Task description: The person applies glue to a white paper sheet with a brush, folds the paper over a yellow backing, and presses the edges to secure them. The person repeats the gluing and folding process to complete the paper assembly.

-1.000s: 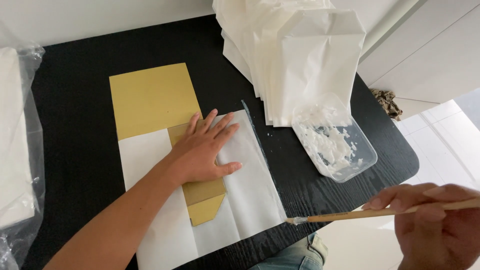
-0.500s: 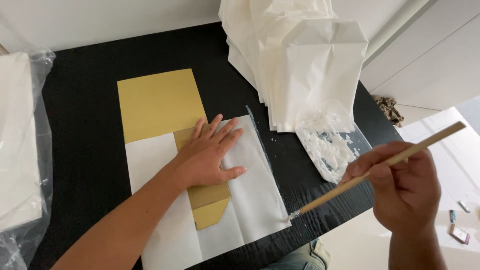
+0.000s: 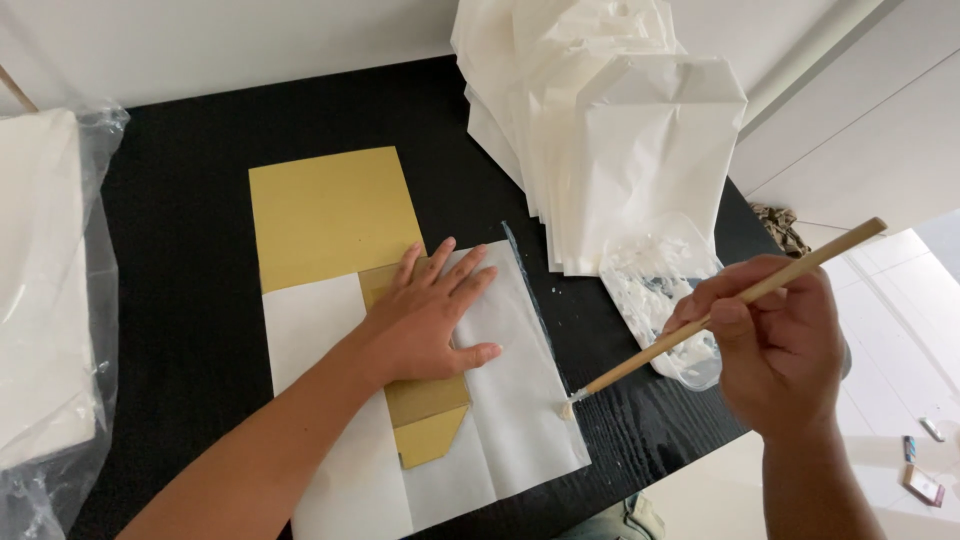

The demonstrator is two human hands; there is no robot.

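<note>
Glue is being laid along the right edge of a white sheet (image 3: 520, 400), judged from how things lie: that seems the step in hand. The left hand (image 3: 425, 320) lies flat on the sheet, its fingers (image 3: 470, 280) spread and pressed down, so that the paper is held against the tabletop (image 3: 180, 250). Under and just beyond those fingers a gold card (image 3: 325, 215) shows, with a gold strip (image 3: 425, 425) running back beneath the palm.

The right hand (image 3: 780, 350) is closed about a wooden brush (image 3: 720, 315); its fingers are curled and the handle is pinched between thumb and forefinger. The brush slants down to the left, and its tip (image 3: 568, 408) is set at the sheet's right edge, well right of the left hand's fingertips. Whether the tip touches paper or bare tabletop cannot be told.

Just behind the right hand's fingers a clear tray (image 3: 655, 290) of white paste is seen, and beyond it a stack of white bags (image 3: 620, 150). Far to the left, a plastic-wrapped pack (image 3: 45, 300) lies.

A steady stroke along that edge is probably called for next, with the sheet kept pinned so it is not dragged, and with paste kept off the tabletop.
</note>
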